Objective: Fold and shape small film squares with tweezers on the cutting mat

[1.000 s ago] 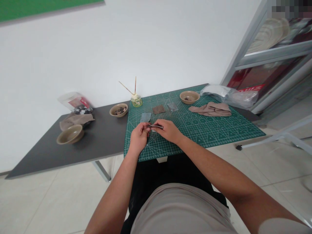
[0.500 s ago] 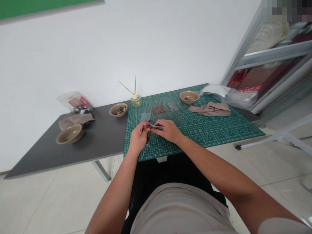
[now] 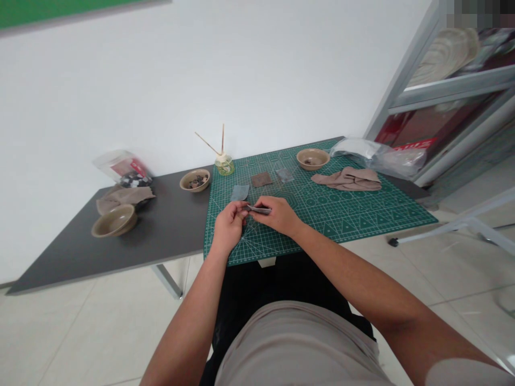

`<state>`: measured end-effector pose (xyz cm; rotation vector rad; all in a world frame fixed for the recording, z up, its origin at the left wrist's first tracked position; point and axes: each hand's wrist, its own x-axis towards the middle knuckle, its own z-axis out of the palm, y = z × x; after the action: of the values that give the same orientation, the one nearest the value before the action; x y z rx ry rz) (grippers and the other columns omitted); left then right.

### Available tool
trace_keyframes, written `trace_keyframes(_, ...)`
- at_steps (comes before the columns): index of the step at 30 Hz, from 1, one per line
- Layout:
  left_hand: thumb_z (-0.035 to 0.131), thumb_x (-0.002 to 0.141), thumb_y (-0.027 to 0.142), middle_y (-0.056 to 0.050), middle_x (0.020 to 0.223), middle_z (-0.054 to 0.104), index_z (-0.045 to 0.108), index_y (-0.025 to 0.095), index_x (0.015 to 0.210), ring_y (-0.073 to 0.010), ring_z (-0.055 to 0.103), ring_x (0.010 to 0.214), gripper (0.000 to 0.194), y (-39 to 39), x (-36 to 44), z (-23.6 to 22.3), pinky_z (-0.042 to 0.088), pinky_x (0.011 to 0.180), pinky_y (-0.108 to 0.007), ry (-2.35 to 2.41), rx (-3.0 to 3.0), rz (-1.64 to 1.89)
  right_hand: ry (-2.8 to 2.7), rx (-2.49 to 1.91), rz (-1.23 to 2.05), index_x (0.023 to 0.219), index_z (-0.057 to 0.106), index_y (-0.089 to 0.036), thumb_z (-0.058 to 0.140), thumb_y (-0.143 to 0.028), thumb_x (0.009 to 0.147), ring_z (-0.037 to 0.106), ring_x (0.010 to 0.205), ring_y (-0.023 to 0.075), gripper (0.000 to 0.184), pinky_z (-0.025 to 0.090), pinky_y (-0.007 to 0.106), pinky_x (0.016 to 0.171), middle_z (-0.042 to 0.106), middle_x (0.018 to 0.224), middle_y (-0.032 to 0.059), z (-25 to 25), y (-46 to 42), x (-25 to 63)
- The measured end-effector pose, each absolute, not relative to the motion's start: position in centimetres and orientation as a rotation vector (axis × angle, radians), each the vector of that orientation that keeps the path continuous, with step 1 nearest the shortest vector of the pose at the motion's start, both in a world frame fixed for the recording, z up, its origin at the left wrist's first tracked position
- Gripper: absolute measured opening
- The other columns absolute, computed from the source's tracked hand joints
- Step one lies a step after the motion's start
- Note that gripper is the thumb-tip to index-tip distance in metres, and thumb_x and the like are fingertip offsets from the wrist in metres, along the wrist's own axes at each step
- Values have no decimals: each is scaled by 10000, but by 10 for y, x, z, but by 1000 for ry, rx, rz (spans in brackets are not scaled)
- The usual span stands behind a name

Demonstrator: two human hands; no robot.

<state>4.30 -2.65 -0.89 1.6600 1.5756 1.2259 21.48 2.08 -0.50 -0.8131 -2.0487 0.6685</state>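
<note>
My right hand (image 3: 278,214) is closed on a thin grey folded sheet (image 3: 261,209), which looks like sandpaper. Its left end reaches the fingertips of my left hand (image 3: 230,224). That hand is closed in a pinch, and whatever lies between its fingers is too small and hidden to name. Both hands are just above the green cutting mat (image 3: 322,214). Beyond them on the mat lie a blue-grey square sheet (image 3: 240,192), a brown square sheet (image 3: 261,179) and a small clear plastic bag (image 3: 285,175).
A bowl of small dark and pale pieces (image 3: 195,181) stands left of the reed diffuser (image 3: 224,164). Another bowl (image 3: 313,159) and a brown cloth (image 3: 350,179) are at the right. Far left are a bowl (image 3: 115,221), a second cloth (image 3: 124,198) and a bag (image 3: 124,169).
</note>
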Motion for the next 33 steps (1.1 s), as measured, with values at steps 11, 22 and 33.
trace_keyframes(11, 528, 831, 230, 44, 622, 535, 649, 194, 978, -119, 515, 568, 193, -28, 45, -5, 408, 589, -245, 1558, 1666, 1253, -2047, -834, 683, 743, 603, -190, 708, -282, 768, 526, 626, 115, 142, 361, 238, 625, 610, 691, -24, -5, 22, 213)
trace_keyframes(22, 529, 838, 227, 45, 639, 530, 640, 208, 992, -125, 514, 573, 191, -27, 43, -8, 402, 599, -252, 1578, 1677, 1254, -2063, -843, 739, 731, 619, -189, 677, -319, 845, 523, 623, 117, 183, 345, 246, 620, 595, 668, -28, 0, 21, 216)
trace_keyframes(33, 520, 835, 213, 31, 689, 570, 641, 211, 1007, -139, 567, 624, 210, -27, 43, -9, 451, 640, -262, 1565, 1645, 1252, -2055, -843, 734, 720, 615, -191, 699, -317, 822, 500, 610, 112, 183, 346, 246, 625, 588, 666, -34, -3, 23, 215)
